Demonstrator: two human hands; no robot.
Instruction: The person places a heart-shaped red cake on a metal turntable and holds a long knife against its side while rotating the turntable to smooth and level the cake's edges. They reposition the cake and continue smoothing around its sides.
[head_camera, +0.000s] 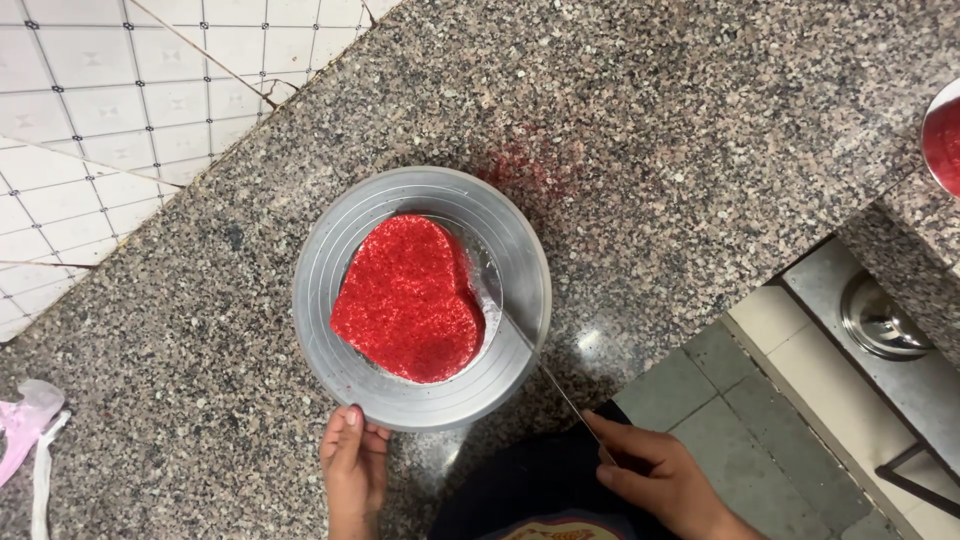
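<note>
**A:** What's the biggest thing around the work?

**B:** The speckled granite counter (620, 130), running from the tiled wall (90, 110) at upper left to its front edge at lower right. Past that edge the floor tiles (720, 390) show, with a steel sink (885, 320) set lower at the right. A red-filled bowl (945, 140) pokes in at the right border, and a pink bag (25, 420) lies at the far left. A smear of red crumbs (530, 165) sits on the stone just above the turntable.

**A:** And in the middle?

**B:** A round grey turntable (420, 400), ringed with fine grooves, stands near the counter's front edge. On it, on a silver board (487, 290), sits a heart-shaped cake (410, 300) coated in red glitter-like crumbs, its point toward the person and a little right.

**A:** The hands?

**B:** The left hand (352, 460) rests at the turntable's near rim, fingers loosely curled, thumb touching the edge, gripping nothing. The right hand (655, 470) is closed round the handle of a long thin knife (540, 360), whose blade crosses the turntable's rim and reaches in beside the cake's right side, flat to the board.

**A:** Anything in the way?

**B:** Nothing between hands and cake. Bare stone lies on all sides of the turntable, widest to the upper right; the counter edge drops off just right of the knife hand.
</note>
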